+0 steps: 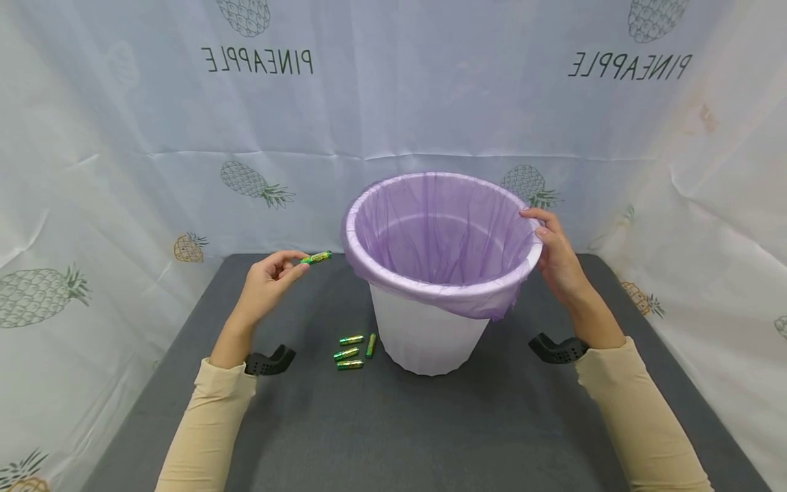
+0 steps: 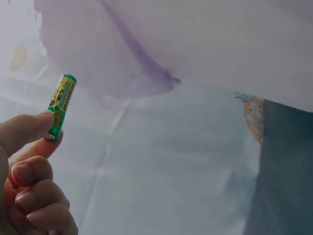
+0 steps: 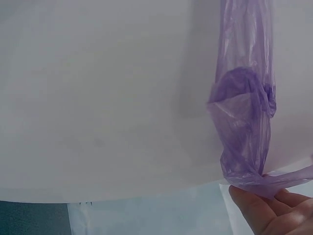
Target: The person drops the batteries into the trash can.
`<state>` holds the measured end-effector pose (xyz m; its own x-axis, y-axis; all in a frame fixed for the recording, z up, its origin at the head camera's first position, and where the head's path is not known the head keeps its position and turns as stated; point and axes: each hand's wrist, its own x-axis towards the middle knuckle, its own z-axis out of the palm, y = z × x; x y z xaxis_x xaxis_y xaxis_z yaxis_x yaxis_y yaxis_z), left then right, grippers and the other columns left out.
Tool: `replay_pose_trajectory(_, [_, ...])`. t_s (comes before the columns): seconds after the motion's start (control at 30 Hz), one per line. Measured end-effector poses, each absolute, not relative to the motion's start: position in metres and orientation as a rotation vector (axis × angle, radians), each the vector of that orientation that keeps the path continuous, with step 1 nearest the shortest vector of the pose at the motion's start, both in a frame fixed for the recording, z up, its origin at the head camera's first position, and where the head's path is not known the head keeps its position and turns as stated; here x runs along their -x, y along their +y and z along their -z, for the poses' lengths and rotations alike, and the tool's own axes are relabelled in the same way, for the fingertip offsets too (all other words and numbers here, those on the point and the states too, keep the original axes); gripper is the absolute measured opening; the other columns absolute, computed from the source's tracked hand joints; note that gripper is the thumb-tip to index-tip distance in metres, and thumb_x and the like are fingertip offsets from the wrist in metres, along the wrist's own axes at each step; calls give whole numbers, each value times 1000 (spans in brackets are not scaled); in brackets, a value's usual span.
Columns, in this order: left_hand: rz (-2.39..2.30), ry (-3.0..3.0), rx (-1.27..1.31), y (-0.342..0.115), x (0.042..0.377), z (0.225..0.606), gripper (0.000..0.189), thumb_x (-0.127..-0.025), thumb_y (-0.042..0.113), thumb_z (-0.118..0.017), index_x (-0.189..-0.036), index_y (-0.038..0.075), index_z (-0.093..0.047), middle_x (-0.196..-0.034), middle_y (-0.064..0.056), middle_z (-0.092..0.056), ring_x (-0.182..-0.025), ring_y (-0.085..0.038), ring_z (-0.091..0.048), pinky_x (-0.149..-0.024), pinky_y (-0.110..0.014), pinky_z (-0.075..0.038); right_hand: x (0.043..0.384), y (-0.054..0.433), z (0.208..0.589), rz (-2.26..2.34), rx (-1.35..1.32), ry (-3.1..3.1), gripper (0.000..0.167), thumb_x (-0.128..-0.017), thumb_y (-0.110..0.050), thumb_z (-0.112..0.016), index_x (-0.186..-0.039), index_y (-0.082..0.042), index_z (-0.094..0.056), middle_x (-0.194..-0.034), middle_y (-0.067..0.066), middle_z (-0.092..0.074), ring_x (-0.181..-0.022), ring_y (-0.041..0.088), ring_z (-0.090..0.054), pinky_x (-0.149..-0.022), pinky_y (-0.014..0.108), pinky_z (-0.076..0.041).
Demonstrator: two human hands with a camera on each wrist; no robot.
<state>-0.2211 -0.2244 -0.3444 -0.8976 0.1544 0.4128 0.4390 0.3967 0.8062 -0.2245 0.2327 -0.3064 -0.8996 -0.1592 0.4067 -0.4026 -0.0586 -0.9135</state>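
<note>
Between thumb and index finger, my left hand [image 1: 264, 287] pinches a green and gold battery [image 1: 317, 257], just left of the bin's rim and above the table. The left wrist view shows the battery [image 2: 62, 105] by its lower end, with the other fingers curled beneath. A white bin [image 1: 424, 335] stands upright, lined with a thin purple bag [image 1: 443, 249] folded over its rim. My right hand [image 1: 559, 263] grips the right side of that rim, fingers over the top. In the right wrist view, the right hand [image 3: 279, 215] is at a gathered fold of the purple bag [image 3: 244, 122].
Several more batteries [image 1: 349, 354] lie loosely grouped on the dark grey table [image 1: 393, 430], just left of the bin's base. A white curtain [image 1: 393, 82] with pineapple prints hangs behind the table and along both sides.
</note>
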Motion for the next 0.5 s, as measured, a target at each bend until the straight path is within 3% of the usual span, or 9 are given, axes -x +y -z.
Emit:
replay_pose_trajectory(0.27, [1586, -2262, 547, -214, 216, 320, 14, -92, 6, -63, -104, 0, -65, -62, 12, -34, -52, -6, -25, -50, -27, -24, 226, 232, 305, -2078, -613, -2009, 26, -102, -28, -33, -120, -27, -52, -117, -1, -44, -84, 5, -57, -67, 18, -52])
replay_pose_trajectory(0.4, [1631, -2208, 552, -209, 215, 312, 11, -91, 5, -63, -101, 9, -66, -62, 11, -34, -52, -8, -23, -49, -27, -22, 225, 233, 302, -2089, -632, -1985, 36, -105, -37, -24, -118, -24, -55, -113, 1, -49, -81, 7, -60, -62, 18, -53])
replay_pose_trajectory(0.5, [1666, -2151, 558, -204, 215, 306, 17, -90, 3, -63, -99, 17, -67, -62, 10, -33, -51, -10, -21, -48, -29, -19, 223, 234, 299, -2091, -625, -2024, 29, -105, -35, -28, -118, -25, -52, -117, 0, -46, -86, 6, -60, -65, 18, -54])
